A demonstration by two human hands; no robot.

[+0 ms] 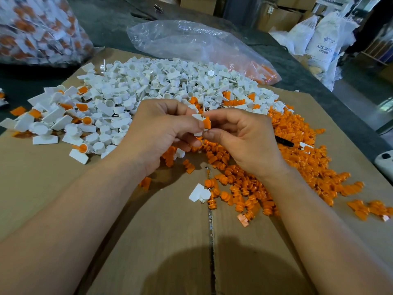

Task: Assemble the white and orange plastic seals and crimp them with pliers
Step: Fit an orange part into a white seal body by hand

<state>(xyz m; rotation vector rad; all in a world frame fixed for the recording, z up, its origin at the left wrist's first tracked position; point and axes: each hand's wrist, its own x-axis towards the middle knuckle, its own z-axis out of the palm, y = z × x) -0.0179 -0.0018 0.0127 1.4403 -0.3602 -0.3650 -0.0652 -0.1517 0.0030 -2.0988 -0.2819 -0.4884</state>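
Head view, assembly step. The left hand (161, 128) pinches a white seal body (198, 124) between thumb and fingers; the right hand (240, 137) pinches an orange insert (207, 122) and holds it against the white piece, so that the two hands meet over the middle of the cardboard sheet (148, 241) covering the bench. How far the insert has entered the white body cannot be told, as the fingers hide the joint.

Behind the hands lies the heap of loose white bodies (161, 81); to the right and below the right wrist spreads the heap of orange inserts (302, 158). A group of already joined white-and-orange seals (59, 118) lies to the left, with a bagful of the same (38, 28) at far left. A dark handle (284, 142), possibly the pliers, lies among the orange inserts just beyond the right hand.

Judged step: mating one insert to one body, crimping not yet done. The next move would call for seating the insert squarely and fully, then freeing one hand for the pliers.
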